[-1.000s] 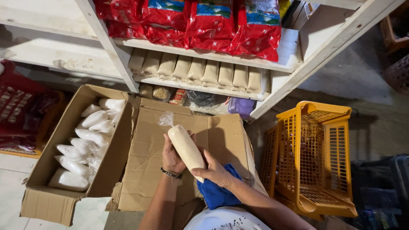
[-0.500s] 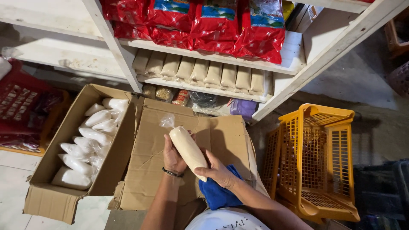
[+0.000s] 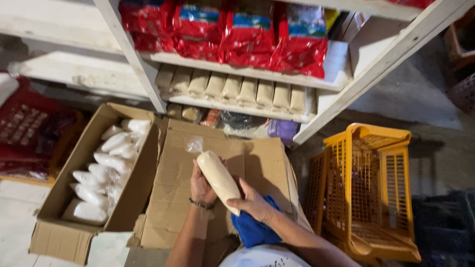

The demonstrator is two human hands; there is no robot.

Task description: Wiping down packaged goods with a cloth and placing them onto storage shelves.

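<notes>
Two hands hold a pale, tube-shaped bag over a flattened cardboard box

Head view: the left hand (image 3: 202, 187), a dark band at its wrist, wraps its fingers around the middle of the pale bag (image 3: 217, 180) from the left side, forearm rising from the bottom edge. The right hand (image 3: 253, 205) is closed on the bag's lower end, its forearm coming in from the lower right across a blue cloth (image 3: 252, 230). The bag tilts, its knotted clear plastic top pointing up and left, its base low and right, above the flattened cardboard box (image 3: 173, 198). Just left stands an open carton (image 3: 64, 217) filled with similar white bags. A yellow plastic crate (image 3: 366, 188) sits on the floor to the right; white shelves (image 3: 237, 71) above carry red packets and beige packs
</notes>
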